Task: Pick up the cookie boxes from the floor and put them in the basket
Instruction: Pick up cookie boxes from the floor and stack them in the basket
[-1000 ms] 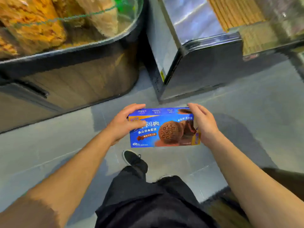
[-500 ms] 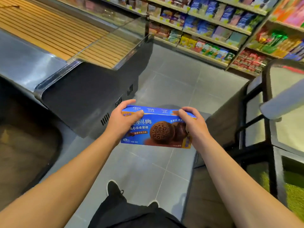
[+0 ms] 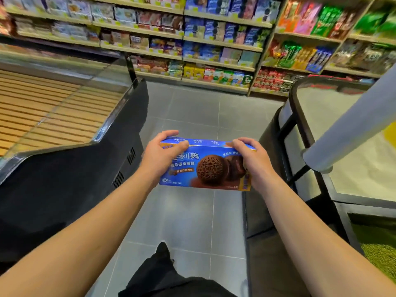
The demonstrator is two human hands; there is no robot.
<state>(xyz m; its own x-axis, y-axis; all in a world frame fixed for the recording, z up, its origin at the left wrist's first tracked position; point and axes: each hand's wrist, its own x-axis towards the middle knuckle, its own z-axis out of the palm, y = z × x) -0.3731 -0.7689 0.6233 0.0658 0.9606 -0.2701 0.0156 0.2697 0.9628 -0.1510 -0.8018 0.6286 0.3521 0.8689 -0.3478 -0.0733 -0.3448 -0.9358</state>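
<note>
Head-worn camera looks forward and down an aisle floor (image 3: 188, 221), near the hands.

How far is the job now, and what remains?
Done: one blue cookie box is off the floor. In hand: the left hand and right hand grip its ends. Left: placing it in the basket, which is not in view.

The blue rectangular cardboard cookie box (image 3: 206, 166) was held in the air above the grey tiled floor, long side running left to right. Its printed front faced the camera, showing a dark chocolate sandwich cookie, white characters and an orange strip at the upper left corner. The narrow top face tilted slightly away. Each short end was covered by a hand; the box looked closed and undented.
</note>
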